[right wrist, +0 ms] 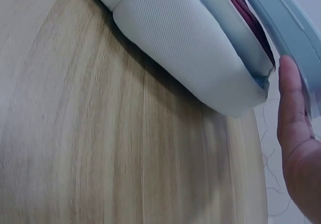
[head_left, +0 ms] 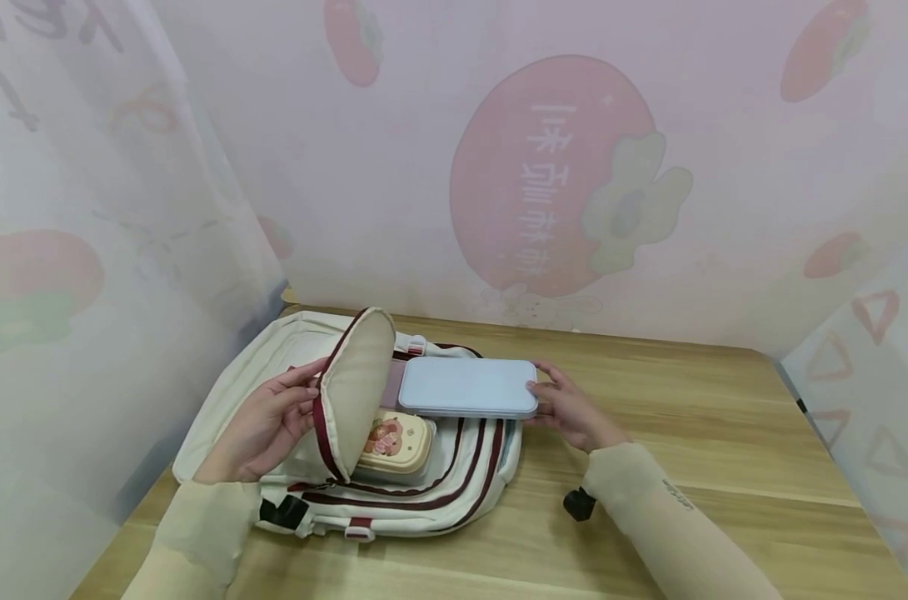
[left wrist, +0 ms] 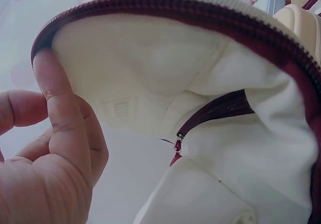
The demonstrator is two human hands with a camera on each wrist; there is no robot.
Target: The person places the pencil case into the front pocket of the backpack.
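A white backpack (head_left: 274, 340) with dark red zips lies on the table, its front pocket unzipped. My left hand (head_left: 274, 421) holds the edge of the raised pocket flap (head_left: 362, 387); in the left wrist view, a finger lies over the flap's zip edge. Over the pocket opening is a flat light blue case (head_left: 469, 386), its right end gripped by my right hand (head_left: 569, 408). The right wrist view shows a finger along the case's (right wrist: 288, 25) side. A cream case (head_left: 407, 442) with a bear picture sits inside the pocket, partly hidden by the flap.
Beneath the backpack is a wooden table (head_left: 686, 392). A pale curtain (head_left: 394, 183) with strawberry prints hangs behind it and at both sides. A mauve item (head_left: 394, 385) shows partly between the flap and the light blue case. Backpack buckles (head_left: 360, 532) lie at the near edge.
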